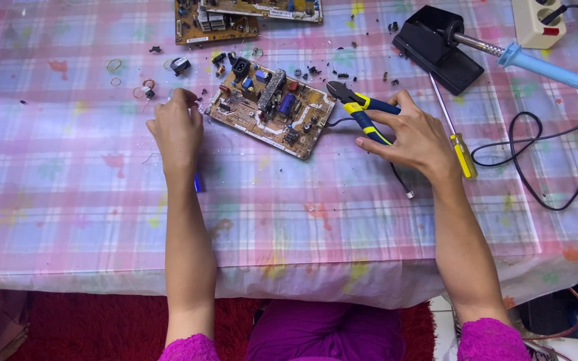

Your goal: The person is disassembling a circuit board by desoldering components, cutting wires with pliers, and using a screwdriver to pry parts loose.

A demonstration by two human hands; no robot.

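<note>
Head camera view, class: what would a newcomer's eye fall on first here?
A brown circuit board crowded with parts lies mid-table on the pink checked tablecloth. The right hand grips blue-and-yellow cutting pliers at its right edge; the left hand rests at its left edge. A blue-handled soldering iron sits in its black stand, upper right.

A glossy pink plaid plastic tablecloth [302,220] covers the frame; at centre, dark metal pliers with rubbery blue-yellow handles [359,110] and a matt tan fibreboard circuit board [270,107].
</note>
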